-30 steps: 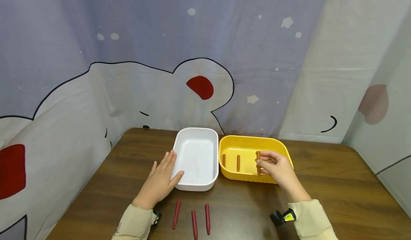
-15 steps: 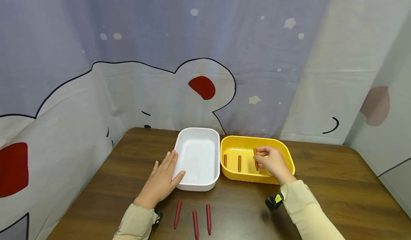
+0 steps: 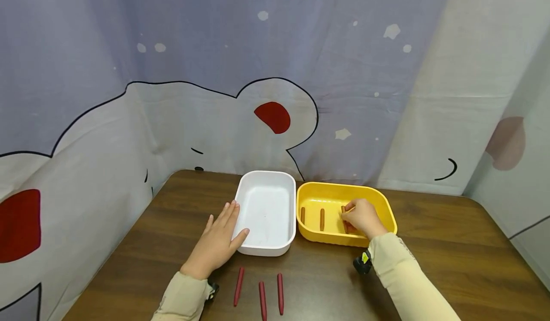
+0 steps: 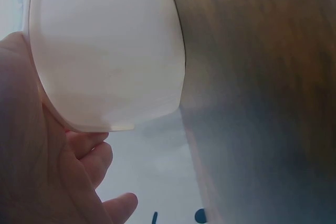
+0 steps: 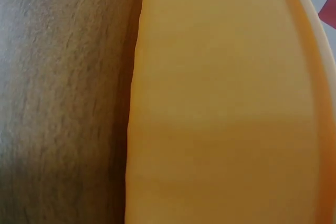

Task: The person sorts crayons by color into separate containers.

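On a brown wood-grain table (image 3: 438, 249) backed by lilac-and-white printed cloth (image 3: 206, 39), I see a left hand (image 3: 216, 242), straight-fingered, touching a white tray (image 3: 263, 251), and a right hand (image 3: 363, 217) pinching a brown stick (image 3: 343, 209) inside a yellow tray (image 3: 326, 237).

No readable text, label, brand, number or sign anywhere.
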`<state>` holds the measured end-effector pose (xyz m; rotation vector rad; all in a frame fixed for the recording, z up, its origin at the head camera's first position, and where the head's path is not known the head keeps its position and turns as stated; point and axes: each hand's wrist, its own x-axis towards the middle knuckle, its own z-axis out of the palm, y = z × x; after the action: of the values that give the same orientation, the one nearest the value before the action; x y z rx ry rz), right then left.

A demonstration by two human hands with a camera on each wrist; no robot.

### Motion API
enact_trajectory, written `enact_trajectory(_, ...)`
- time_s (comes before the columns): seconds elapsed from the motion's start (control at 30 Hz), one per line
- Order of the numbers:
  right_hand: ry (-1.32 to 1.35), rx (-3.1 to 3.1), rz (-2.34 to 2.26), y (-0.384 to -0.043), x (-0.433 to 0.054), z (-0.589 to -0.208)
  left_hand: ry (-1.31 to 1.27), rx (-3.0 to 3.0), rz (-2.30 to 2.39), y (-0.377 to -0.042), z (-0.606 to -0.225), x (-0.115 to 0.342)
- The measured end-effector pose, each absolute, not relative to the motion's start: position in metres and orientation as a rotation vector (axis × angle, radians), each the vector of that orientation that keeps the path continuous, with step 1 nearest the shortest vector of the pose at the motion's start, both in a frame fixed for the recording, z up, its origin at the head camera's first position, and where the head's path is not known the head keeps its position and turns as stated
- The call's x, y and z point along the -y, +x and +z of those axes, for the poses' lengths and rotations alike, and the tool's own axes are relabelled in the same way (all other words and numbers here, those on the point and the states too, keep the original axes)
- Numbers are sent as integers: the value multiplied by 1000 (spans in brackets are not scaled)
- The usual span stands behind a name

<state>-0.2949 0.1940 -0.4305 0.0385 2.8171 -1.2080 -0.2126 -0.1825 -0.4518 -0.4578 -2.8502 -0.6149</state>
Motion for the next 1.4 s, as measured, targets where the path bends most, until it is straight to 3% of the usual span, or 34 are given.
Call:
enact_trajectory(0.43,-61,-2986,-1018,-282,-192,-413,-456,2864,-598,-214,-452,183)
enact_trajectory(0.97,-241,-3218,-1204,-235,-205,-404,-459,2853,-584,-213,-453,183)
enact_trajectory(1.4,-279,-3339,-876,-212,-237,-413,-461,2839,-594,-211,-450,181)
